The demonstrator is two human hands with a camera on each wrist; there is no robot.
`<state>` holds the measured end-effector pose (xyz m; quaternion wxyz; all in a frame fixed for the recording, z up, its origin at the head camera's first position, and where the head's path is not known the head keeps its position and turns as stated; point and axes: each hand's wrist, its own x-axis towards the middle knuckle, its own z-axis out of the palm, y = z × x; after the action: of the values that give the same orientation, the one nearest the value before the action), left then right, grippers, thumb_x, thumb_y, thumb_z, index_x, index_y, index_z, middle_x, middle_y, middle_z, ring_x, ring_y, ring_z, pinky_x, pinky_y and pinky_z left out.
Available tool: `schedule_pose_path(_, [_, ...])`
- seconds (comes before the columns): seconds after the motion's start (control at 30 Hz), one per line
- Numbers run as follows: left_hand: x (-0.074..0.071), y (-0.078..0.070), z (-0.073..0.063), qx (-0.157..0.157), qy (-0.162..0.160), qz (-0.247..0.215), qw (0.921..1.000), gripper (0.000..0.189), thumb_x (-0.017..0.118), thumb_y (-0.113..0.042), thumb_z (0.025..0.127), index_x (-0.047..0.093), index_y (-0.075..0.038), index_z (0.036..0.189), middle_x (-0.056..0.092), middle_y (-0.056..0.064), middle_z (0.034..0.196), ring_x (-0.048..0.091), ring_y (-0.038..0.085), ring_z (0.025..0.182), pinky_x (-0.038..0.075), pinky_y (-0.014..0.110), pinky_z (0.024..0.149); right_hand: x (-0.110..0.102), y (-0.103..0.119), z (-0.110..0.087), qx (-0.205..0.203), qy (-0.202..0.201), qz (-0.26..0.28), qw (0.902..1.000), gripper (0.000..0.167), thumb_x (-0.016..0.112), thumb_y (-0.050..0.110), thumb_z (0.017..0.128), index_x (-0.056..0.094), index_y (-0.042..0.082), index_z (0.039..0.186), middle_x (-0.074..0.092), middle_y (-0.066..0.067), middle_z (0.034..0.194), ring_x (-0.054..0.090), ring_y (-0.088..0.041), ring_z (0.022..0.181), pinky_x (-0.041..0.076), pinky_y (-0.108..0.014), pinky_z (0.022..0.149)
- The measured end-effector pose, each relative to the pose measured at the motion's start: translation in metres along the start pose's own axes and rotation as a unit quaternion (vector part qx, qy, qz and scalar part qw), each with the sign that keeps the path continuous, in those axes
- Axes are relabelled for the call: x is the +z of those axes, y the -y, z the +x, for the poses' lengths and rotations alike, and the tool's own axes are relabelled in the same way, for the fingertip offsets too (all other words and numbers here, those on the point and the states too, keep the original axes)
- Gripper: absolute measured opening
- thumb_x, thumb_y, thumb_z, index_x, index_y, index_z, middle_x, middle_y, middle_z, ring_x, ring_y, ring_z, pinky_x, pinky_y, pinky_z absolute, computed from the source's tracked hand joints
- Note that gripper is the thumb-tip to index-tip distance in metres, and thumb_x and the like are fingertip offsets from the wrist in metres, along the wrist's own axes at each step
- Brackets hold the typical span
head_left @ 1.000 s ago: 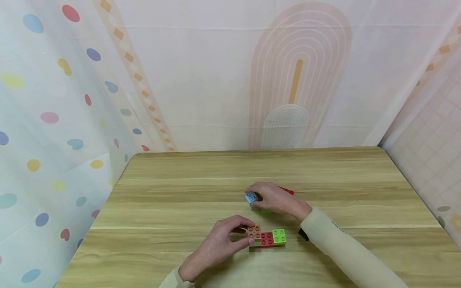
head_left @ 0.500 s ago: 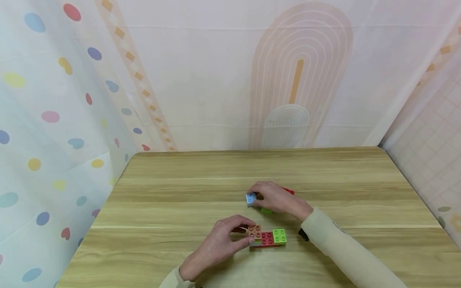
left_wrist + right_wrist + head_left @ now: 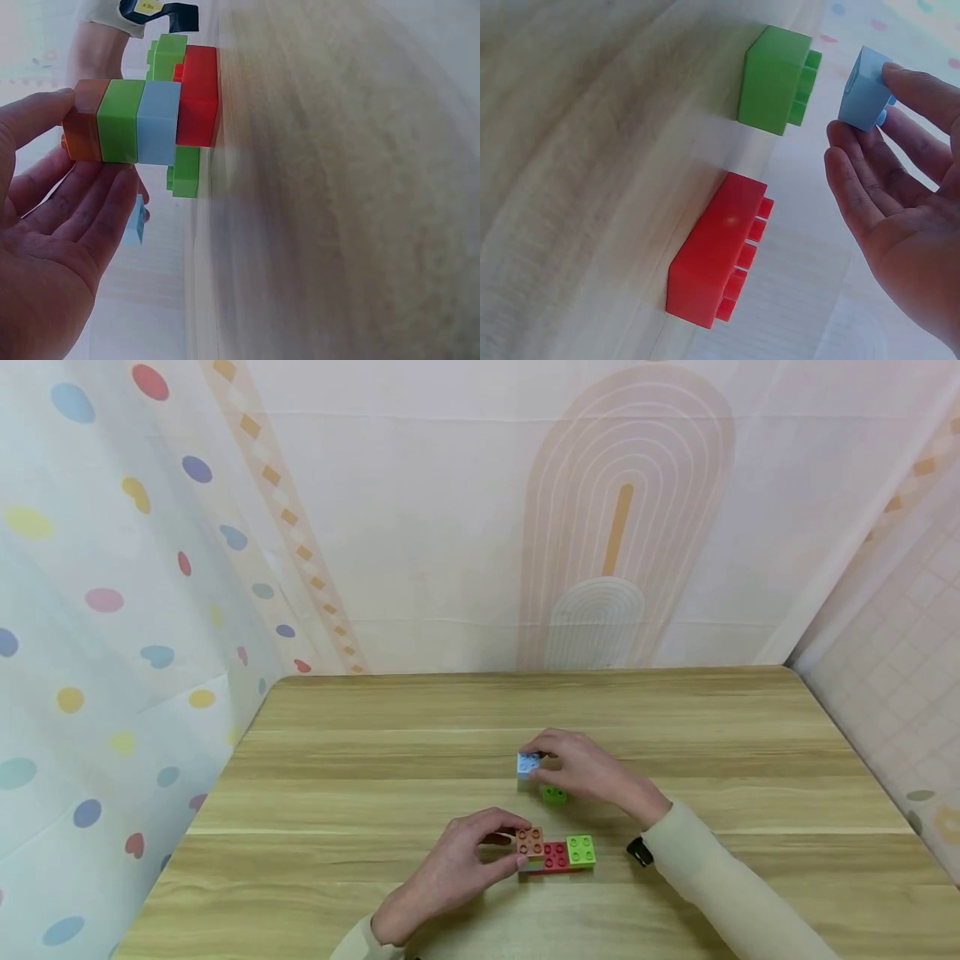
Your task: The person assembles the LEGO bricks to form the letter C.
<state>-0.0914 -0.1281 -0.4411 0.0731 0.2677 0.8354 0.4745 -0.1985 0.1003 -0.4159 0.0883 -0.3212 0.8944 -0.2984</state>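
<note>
My right hand pinches a light blue building brick between thumb and fingers, held up off the table in the right wrist view. Below it lie a loose green brick and a longer red brick; the hand hides this red one in the head view. Nearer the front, my left hand holds the brown-orange brick topping a small stack. Under that come a green brick and a light blue one, on a red base brick. A lime brick sits on the base's right end.
The wood-grain table spreads around the bricks. Patterned curtains hang behind it and along both sides. A small black device sits at my right sleeve.
My right hand has lifted the light blue brick off the table, moving up and slightly right. The loose green brick shows more, while the red one has become hidden. My left hand stays put.
</note>
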Motion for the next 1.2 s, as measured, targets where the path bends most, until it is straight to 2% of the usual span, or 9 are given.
schedule_pose_path(0.33, [0.0, 0.001, -0.001, -0.008, 0.002, -0.009, 0.9999, 0.031, 0.074, -0.025, 0.098, 0.069, -0.013, 0.126, 0.071, -0.001, 0.122, 0.068, 0.015, 0.11, 0.057, 0.035, 0.097, -0.004, 0.002, -0.011, -0.02, -0.029, 0.0, 0.9994, 0.036, 0.072, 0.021, 0.1, 0.068, 0.007, 0.133, 0.068, -0.008, 0.126, 0.064, -0.021, 0.106, 0.056, -0.037, 0.089])
schedule_pose_path(0.5, [0.0, 0.002, -0.002, -0.006, -0.002, -0.006, 1.0, 0.031, 0.074, -0.024, 0.098, 0.069, -0.011, 0.126, 0.072, 0.001, 0.121, 0.069, 0.016, 0.11, 0.058, 0.035, 0.096, -0.004, 0.002, -0.018, -0.023, -0.042, 0.008, 0.9988, 0.038, 0.072, 0.021, 0.099, 0.068, 0.006, 0.133, 0.068, -0.008, 0.126, 0.065, -0.024, 0.11, 0.056, -0.042, 0.092])
schedule_pose_path(0.63, [0.0, 0.002, -0.003, -0.002, -0.004, -0.007, 1.0, 0.031, 0.075, -0.023, 0.098, 0.069, -0.01, 0.125, 0.073, 0.002, 0.12, 0.07, 0.017, 0.109, 0.058, 0.035, 0.096, -0.005, 0.003, -0.023, -0.029, -0.051, 0.014, 0.9982, 0.037, 0.072, 0.022, 0.1, 0.068, 0.006, 0.133, 0.068, -0.007, 0.125, 0.065, -0.025, 0.111, 0.056, -0.042, 0.092])
schedule_pose_path(0.77, [0.0, 0.003, -0.003, -0.002, -0.003, -0.01, 0.9999, 0.03, 0.074, -0.022, 0.098, 0.069, -0.011, 0.125, 0.073, 0.001, 0.12, 0.069, 0.017, 0.11, 0.057, 0.034, 0.097, -0.006, 0.004, -0.028, -0.037, -0.06, 0.019, 0.9974, 0.035, 0.072, 0.021, 0.1, 0.069, 0.006, 0.131, 0.068, -0.005, 0.124, 0.066, -0.025, 0.11, 0.057, -0.041, 0.091])
schedule_pose_path(1.0, [-0.001, 0.002, -0.002, -0.004, -0.001, -0.009, 1.0, 0.029, 0.074, -0.022, 0.099, 0.07, -0.012, 0.125, 0.073, 0.001, 0.12, 0.07, 0.017, 0.11, 0.057, 0.031, 0.097, -0.01, 0.006, -0.036, -0.051, -0.069, 0.04, 0.9955, 0.034, 0.071, 0.022, 0.1, 0.069, 0.005, 0.13, 0.069, -0.007, 0.123, 0.066, -0.028, 0.105, 0.058, -0.048, 0.088])
schedule_pose_path(1.2, [-0.001, 0.001, -0.003, -0.01, 0.003, -0.009, 0.9999, 0.031, 0.074, -0.023, 0.099, 0.069, -0.011, 0.127, 0.073, 0.004, 0.122, 0.07, 0.02, 0.111, 0.056, 0.03, 0.097, -0.012, 0.008, -0.043, -0.056, -0.083, 0.041, 0.9941, 0.036, 0.071, 0.026, 0.1, 0.07, 0.007, 0.131, 0.069, -0.005, 0.122, 0.067, -0.028, 0.104, 0.059, -0.048, 0.088])
